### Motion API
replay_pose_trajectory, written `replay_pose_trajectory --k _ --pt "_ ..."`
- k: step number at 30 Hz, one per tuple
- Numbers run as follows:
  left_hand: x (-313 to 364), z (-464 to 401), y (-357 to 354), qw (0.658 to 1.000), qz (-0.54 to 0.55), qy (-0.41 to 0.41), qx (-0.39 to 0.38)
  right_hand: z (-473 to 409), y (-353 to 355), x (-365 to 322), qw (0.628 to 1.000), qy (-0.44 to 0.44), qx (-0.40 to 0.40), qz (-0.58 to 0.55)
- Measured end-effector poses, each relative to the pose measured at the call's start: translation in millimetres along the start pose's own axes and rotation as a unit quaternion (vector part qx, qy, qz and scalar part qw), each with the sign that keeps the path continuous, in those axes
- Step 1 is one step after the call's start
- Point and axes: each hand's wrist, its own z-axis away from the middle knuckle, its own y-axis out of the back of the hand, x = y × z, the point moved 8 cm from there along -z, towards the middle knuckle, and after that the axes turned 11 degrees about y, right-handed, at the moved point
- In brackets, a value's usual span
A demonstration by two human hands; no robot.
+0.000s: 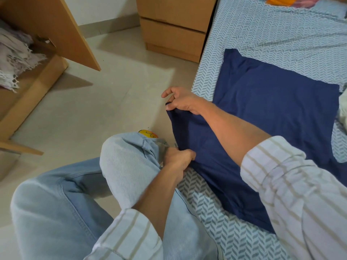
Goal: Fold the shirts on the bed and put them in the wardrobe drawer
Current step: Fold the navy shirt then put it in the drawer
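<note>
Shirt point(272, 102), on bed point(281, 44): my left hand point(178, 156) and right hand point(180, 101) pinch its overhanging hem; uneven pull risks skewed fold.

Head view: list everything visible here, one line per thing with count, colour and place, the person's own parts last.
Navy blue cotton shirt: one, spread flat on the bed, near edge hanging over the bedside.
Bed with pale blue herringbone sheet: one, right side.
Light wooden drawer chest: one, top centre, beside the bed.
Open light wooden wardrobe: one, left, door swung out.
Whitish fringed cloths: a pile, inside the wardrobe.
Yellow round object: one, on the floor behind the knee, unclear.
Beige tiled floor: centre.
Left hand: grips the shirt's edge.
Right hand: pinches the shirt's corner.
</note>
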Motion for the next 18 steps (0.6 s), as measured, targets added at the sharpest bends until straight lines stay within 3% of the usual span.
replay_pose_trajectory --k 7,13,15,18 --pt "-11 0 1 0.998 -0.036 0.057 -0.008 0 -14 -3 0.999 0.019 -0.026 0.018" --pt "-4 -3 5 0.998 -0.056 0.003 0.038 17 0 -14 0.998 0.025 -0.044 0.033" --pt "0 -4 6 0.989 -0.132 -0.028 0.058 34 17 -25 0.999 0.042 -0.029 0.016" --pt "12 5 4 0.938 -0.308 -0.112 0.112 79 51 -36 0.997 0.069 0.013 -0.01"
